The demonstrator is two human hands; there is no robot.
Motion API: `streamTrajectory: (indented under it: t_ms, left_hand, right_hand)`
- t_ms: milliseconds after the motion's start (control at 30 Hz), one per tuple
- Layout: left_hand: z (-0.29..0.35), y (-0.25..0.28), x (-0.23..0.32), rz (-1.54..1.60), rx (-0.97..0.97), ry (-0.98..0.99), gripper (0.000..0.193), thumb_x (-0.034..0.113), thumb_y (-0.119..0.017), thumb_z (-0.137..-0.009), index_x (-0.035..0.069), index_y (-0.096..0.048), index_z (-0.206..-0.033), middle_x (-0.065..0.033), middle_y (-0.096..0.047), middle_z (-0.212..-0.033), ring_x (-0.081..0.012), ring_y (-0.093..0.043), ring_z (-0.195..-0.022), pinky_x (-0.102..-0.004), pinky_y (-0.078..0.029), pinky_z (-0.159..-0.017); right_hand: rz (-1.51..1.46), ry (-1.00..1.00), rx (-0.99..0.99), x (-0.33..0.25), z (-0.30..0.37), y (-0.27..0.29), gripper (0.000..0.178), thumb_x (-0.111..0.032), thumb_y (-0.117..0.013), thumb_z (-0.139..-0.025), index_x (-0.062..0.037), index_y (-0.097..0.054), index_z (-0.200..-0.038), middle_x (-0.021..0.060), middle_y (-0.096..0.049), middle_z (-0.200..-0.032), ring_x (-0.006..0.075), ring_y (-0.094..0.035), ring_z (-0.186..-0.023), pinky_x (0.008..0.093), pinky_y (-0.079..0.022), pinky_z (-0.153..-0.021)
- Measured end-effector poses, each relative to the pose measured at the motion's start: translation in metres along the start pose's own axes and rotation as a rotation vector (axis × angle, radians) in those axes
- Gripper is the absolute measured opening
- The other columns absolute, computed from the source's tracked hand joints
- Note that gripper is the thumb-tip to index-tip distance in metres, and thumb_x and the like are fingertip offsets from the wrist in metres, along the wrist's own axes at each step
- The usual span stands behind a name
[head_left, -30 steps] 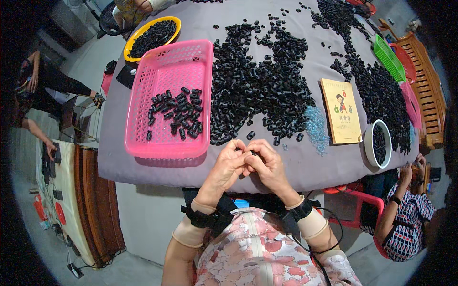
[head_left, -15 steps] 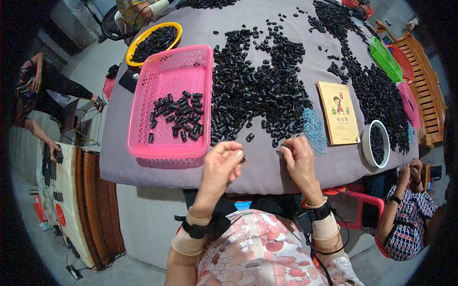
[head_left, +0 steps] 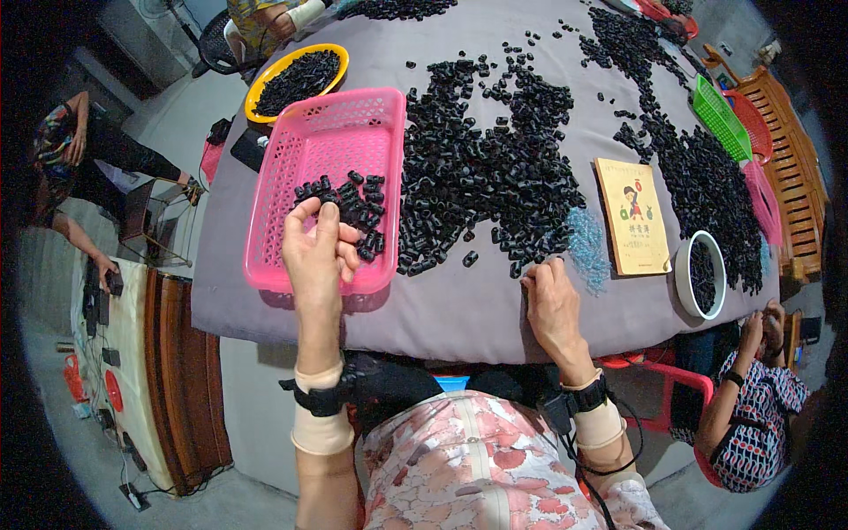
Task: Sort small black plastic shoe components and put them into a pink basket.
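Note:
My left hand (head_left: 316,252) hovers over the near edge of the pink plastic basket (head_left: 291,163), fingers spread above the small black tube pieces (head_left: 353,203) lying inside; nothing shows in its grip. On the grey tablecloth (head_left: 459,305) my right hand (head_left: 552,300) rests palm down, its fingertips at the near edge of the big heap of black pieces (head_left: 495,168) and beside a small pile of pale blue bits (head_left: 585,247). Whether the fingers pinch a piece is hidden.
A yellow booklet (head_left: 632,216) lies right of the heap, a white bowl (head_left: 682,283) of black pieces beyond it. A yellow bowl (head_left: 265,79) sits at the far left, green and red baskets (head_left: 720,115) at the far right. Other people sit at the lower right, left and top.
My hands, joined together near the table edge a second ago, have parted. The left moved out over the pink basket; the right reached to the edge of the black heap.

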State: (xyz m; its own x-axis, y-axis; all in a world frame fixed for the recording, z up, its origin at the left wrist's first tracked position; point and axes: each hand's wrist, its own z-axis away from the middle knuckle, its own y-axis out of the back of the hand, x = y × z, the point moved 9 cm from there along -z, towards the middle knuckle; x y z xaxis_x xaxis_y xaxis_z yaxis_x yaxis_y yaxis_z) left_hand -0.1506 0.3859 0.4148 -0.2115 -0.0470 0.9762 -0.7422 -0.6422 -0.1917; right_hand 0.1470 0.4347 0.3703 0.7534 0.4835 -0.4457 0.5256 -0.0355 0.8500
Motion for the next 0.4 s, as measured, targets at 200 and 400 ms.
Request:
streamTrajectory:
  t_ms: [200, 400]
  left_hand:
    - [0.063, -0.076, -0.033, -0.186, -0.364, -0.031, 0.012, 0.012, -0.055, -0.089, 0.007, -0.060, -0.099, 0.0007, -0.056, -0.069, -0.0019, -0.045, -0.047, -0.0172, -0.035, -0.038]
    - [0.094, -0.122, -0.117, -0.121, -0.672, 0.283, 0.019, 0.016, -0.057, -0.089, 0.008, -0.060, -0.106, 0.0022, -0.058, -0.072, -0.0031, -0.047, -0.049, -0.0169, -0.040, -0.044]
  right_hand:
    - [-0.085, -0.063, 0.050, 0.002, 0.000, 0.003, 0.010, -0.008, -0.057, -0.084, -0.0028, -0.050, -0.088, 0.0146, -0.051, -0.082, 0.0339, -0.055, -0.072, 0.0404, -0.045, -0.058]
    - [-0.517, -0.109, -0.114, -0.025, -0.002, 0.004, 0.009, -0.006, -0.054, -0.087, -0.0012, -0.053, -0.094, 0.0144, -0.056, -0.078, 0.0248, -0.057, -0.068, 0.0360, -0.045, -0.063]
